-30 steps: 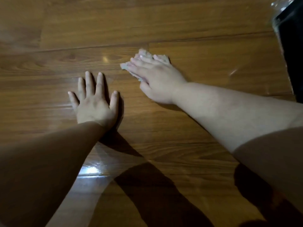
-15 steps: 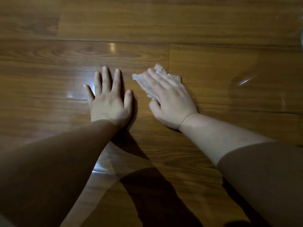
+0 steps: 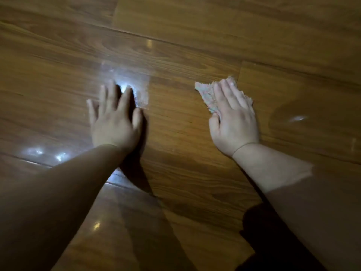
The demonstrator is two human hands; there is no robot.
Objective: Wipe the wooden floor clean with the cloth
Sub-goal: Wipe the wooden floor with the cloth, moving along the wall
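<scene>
The glossy wooden floor [image 3: 185,55] fills the head view, its brown planks running across the frame. A small pale, fuzzy cloth [image 3: 206,94] lies flat on the floor right of centre. My right hand [image 3: 233,118] presses down on the cloth with straight fingers, and only the cloth's left edge and far rim show around it. My left hand [image 3: 115,118] rests flat on the bare floor to the left, fingers spread, well apart from the cloth.
Bright light reflections sit on the floor beside my left fingertips [image 3: 127,89] and at the lower left [image 3: 45,153]. A faint curved wet-looking sheen [image 3: 297,118] lies right of my right hand. Dark shadows of both arms fall across the near planks.
My right hand has slid the cloth to the right, away from my left hand. The view has tilted and the dark object at the upper right is out of sight.
</scene>
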